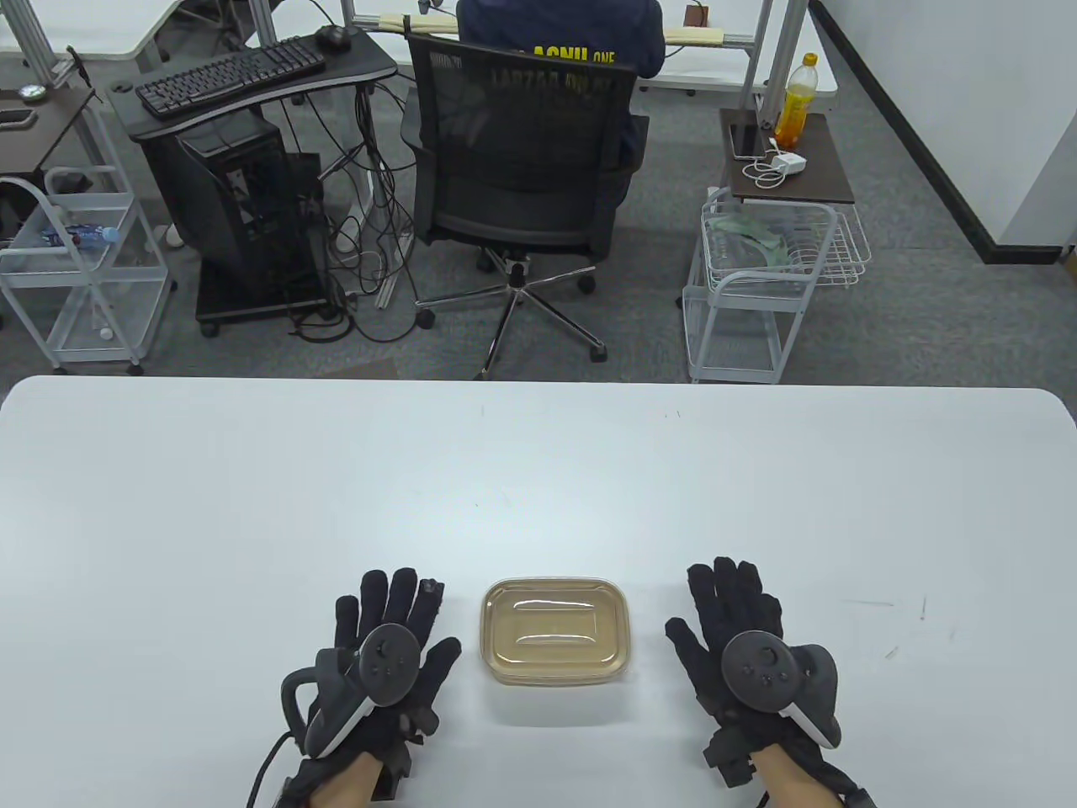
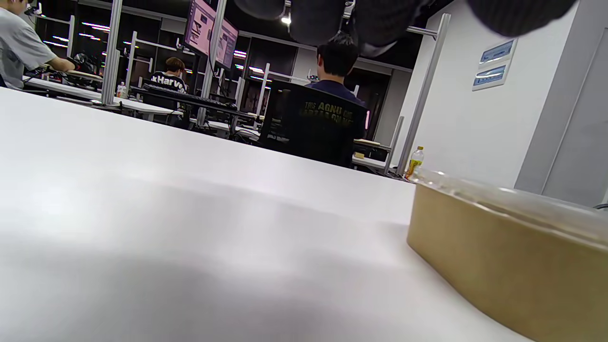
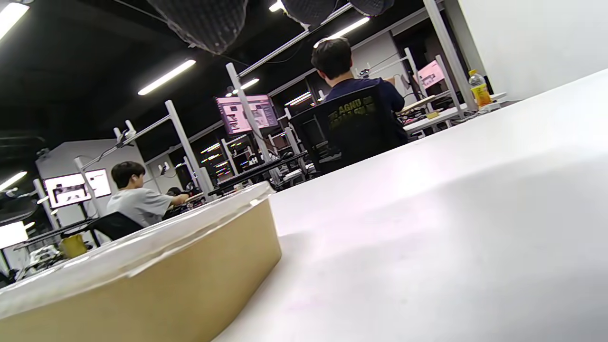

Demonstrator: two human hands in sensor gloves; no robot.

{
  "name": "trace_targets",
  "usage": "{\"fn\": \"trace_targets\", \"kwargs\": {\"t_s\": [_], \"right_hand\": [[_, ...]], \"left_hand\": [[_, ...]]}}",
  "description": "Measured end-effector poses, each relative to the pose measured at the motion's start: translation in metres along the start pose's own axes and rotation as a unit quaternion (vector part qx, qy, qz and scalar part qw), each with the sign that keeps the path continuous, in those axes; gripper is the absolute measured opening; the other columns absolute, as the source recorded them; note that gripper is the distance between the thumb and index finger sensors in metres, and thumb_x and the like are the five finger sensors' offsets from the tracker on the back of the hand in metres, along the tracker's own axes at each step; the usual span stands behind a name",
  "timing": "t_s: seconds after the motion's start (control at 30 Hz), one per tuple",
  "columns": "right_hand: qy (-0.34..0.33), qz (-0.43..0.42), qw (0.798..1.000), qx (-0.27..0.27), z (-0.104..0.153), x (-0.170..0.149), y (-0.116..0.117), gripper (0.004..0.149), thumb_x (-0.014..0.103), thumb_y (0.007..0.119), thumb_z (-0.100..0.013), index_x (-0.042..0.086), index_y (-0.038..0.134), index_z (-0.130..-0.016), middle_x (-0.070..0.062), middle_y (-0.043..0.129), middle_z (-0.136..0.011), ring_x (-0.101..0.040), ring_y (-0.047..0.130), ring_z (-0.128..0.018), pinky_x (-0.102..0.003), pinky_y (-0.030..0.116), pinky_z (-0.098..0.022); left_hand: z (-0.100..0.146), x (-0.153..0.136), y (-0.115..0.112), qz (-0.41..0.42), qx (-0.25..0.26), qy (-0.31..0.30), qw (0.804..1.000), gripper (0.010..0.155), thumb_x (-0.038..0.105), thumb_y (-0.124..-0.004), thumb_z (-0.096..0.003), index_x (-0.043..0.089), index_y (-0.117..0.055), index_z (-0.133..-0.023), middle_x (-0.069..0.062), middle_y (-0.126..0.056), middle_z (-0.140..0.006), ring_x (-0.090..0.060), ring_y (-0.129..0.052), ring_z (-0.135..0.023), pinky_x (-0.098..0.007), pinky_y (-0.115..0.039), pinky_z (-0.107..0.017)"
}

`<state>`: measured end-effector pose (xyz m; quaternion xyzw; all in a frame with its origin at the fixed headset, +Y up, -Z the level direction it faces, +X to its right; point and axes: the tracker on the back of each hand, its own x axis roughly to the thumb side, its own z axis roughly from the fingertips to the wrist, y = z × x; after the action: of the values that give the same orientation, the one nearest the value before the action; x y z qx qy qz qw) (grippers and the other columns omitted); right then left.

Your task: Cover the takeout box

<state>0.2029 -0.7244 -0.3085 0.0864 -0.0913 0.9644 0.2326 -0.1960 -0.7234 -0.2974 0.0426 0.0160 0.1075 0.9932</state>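
Note:
A brown paper takeout box (image 1: 555, 629) with a clear plastic lid (image 1: 555, 619) seated on it stands near the table's front edge. My left hand (image 1: 391, 623) lies flat on the table to the box's left, fingers spread, holding nothing. My right hand (image 1: 732, 606) lies flat to the box's right, also spread and empty. Neither hand touches the box. The box's side shows in the left wrist view (image 2: 503, 266) and in the right wrist view (image 3: 156, 289), with the lid's rim (image 3: 142, 242) on top.
The white table (image 1: 538, 488) stretches wide beyond the box. Behind its far edge are an office chair (image 1: 522, 177) with a seated person, a desk with a keyboard (image 1: 227, 76), and wire carts (image 1: 757, 269).

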Motion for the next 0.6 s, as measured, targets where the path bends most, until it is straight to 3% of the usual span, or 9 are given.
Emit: {"fn": "trace_targets", "kwargs": {"t_s": [0.6], "right_hand": [[0.029, -0.01, 0.999, 0.02, -0.0019, -0.0106, 0.0054, 0.068, 0.044, 0.066, -0.062, 0.004, 0.049, -0.114, -0.033, 0.04, -0.118, -0.056, 0.033, -0.105, -0.077, 0.038, -0.067]], "left_hand": [[0.0009, -0.0097, 0.0029, 0.006, 0.003, 0.02, 1.0, 0.071, 0.074, -0.065, -0.0355, 0.052, -0.057, -0.102, 0.016, -0.051, -0.123, -0.016, -0.039, -0.118, -0.037, -0.027, -0.084]]}}
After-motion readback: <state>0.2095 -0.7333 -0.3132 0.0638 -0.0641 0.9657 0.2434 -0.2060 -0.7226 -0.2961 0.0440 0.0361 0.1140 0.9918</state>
